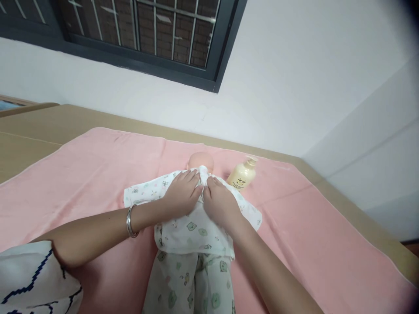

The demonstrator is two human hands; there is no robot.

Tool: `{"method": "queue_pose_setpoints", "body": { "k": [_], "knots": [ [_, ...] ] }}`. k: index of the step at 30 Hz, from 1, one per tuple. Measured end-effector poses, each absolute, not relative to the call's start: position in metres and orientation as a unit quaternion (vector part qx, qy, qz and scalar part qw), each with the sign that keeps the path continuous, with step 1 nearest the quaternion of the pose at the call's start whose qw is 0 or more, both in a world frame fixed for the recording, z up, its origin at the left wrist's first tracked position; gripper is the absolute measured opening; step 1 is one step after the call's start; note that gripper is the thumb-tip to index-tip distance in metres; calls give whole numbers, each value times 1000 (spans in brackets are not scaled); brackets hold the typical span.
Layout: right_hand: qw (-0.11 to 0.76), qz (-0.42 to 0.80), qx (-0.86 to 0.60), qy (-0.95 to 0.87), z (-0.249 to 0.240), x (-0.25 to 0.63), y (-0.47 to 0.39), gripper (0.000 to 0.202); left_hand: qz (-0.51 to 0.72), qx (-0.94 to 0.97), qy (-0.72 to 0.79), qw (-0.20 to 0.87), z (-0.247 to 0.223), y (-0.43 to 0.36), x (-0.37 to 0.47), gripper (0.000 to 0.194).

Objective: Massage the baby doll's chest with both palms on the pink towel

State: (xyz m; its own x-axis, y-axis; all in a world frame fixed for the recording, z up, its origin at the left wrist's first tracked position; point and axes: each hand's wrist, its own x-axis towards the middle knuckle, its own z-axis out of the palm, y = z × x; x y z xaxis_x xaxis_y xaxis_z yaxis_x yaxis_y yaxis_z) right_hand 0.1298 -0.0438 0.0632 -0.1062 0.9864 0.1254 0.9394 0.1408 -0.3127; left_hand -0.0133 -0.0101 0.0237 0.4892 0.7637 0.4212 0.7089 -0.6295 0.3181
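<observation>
A baby doll lies on its back, its bald head [200, 161] pointing away from me. It wears a white baby shirt [193, 231] with green animal prints and matching trousers [188, 288], sleeves spread to both sides. My left hand [183, 192] lies on the shirt's chest, fingers stretched out and slightly apart, thumb toward the front middle. Close beside it, my right hand [221, 200] has its fingers curled at the shirt's front edge just under the collar [203, 171], closed on the cloth. The fingertips partly hide the fastening there.
A pale yellow pump bottle [242, 175] stands right of the doll's head, near the right sleeve. Under everything is a pink cloth [108, 165] with some creases, on a tan surface [85, 115]. Behind rise a white wall [268, 87] and a dark-framed barred window [144, 39].
</observation>
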Motion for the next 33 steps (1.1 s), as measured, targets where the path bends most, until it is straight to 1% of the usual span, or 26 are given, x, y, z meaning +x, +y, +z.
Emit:
{"method": "queue_pose_setpoints", "body": {
  "k": [2, 4, 11, 17, 33],
  "knots": [
    [143, 85, -653, -739, 69, 124, -52, 43, 270, 857, 436, 60, 23, -3, -13, 46],
    [156, 95, -646, -741, 70, 126, -51, 41, 271, 854, 440, 61, 21, -2, -12, 47],
    [264, 83, -601, -750, 43, 144, -21, 42, 298, 838, 453, 64, 15, -9, -10, 49],
    [326, 79, -604, -723, 38, 138, -25, 36, 311, 826, 461, 92, 13, -6, -11, 49],
    [347, 83, -594, -721, 38, 139, -25, 32, 314, 823, 462, 99, 14, -6, -11, 49]
  ]
}}
